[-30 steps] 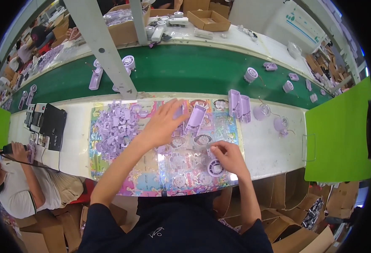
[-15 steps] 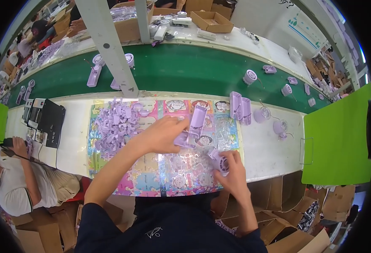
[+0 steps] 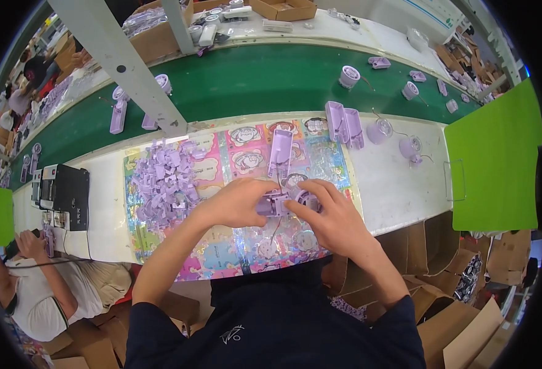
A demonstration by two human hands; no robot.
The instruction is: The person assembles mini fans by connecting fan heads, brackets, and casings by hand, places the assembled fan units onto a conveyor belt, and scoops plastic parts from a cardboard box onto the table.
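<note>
Hands are meeting over a patterned mat (image 3: 212, 249) on the white worktop (image 3: 397, 200): the left hand (image 3: 240, 202) is clamping its fingers on a lilac shell (image 3: 274, 206), while the right hand (image 3: 338, 224) is curling its fingers around a round fan (image 3: 308, 198) at the shell's right end. Both hands are covering much of these pieces, so whether they are joined cannot be told. A thin wire (image 3: 276, 229) is trailing below them toward the person. Just beyond, an open case (image 3: 281, 147) is lying close to the fingers, standing directly in the way on the far side. A heap of small lilac parts (image 3: 165, 181) is crowding the mat's left, beside the left forearm. Two upright cases (image 3: 337, 122) are resting near the far right corner, with two wired fans (image 3: 379, 131) beside them. Behind, a green belt (image 3: 252, 77) is bearing more pieces, and a slanting post (image 3: 120, 67) is hiding part of it. A black machine (image 3: 74, 194) is standing at far left, near a seated co-worker (image 3: 65, 289).
</note>
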